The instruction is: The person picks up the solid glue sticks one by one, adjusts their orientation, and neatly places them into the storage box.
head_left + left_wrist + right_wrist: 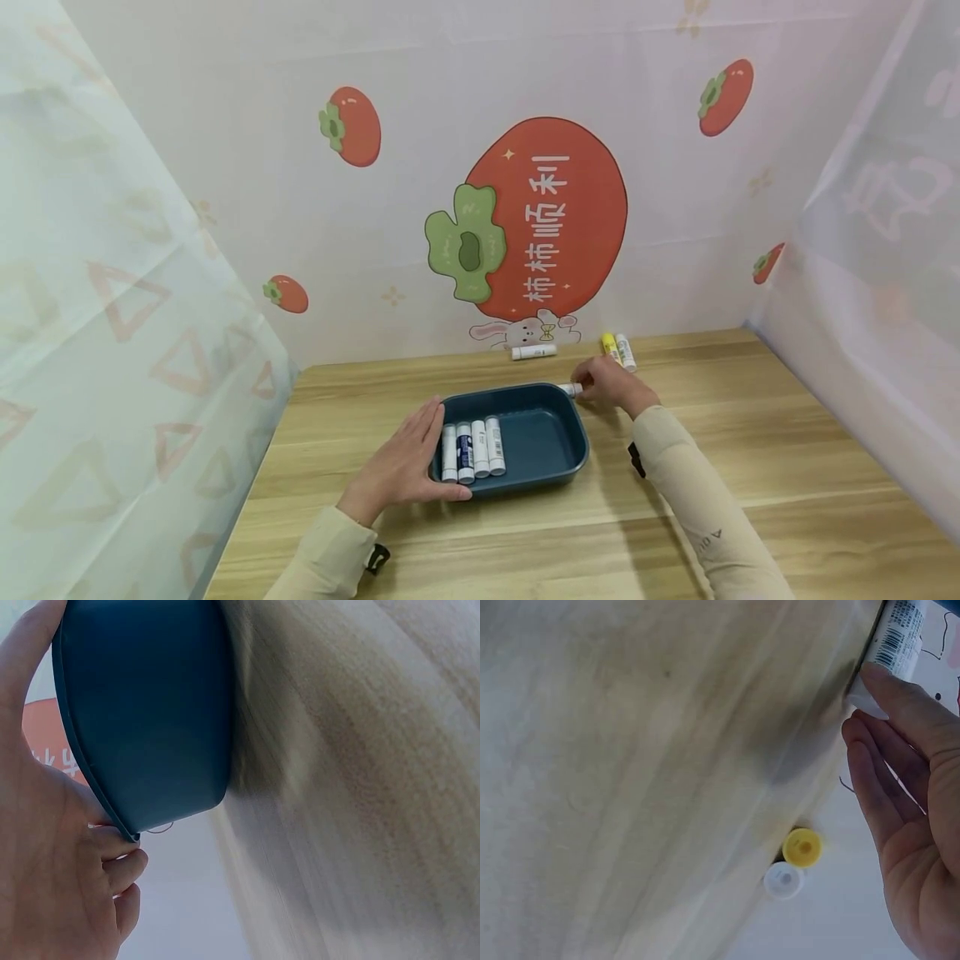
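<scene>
My left hand grips the left end of a dark blue tray, thumb at its front rim and fingers along the back-left side. In the left wrist view the tray's outer wall fills the top, the curled fingers at its rim. Several white glue sticks stand side by side in the tray's left half, one with a navy label. Behind the tray's back-right corner, my right hand pinches the end of a white glue stick. A barcode shows on that stick in the right wrist view.
A white glue stick lies at the table's back edge. Further right, a yellow glue stick and a white-and-green one lie together. A printed cloth wall rises behind the wooden table, with cloth at both sides.
</scene>
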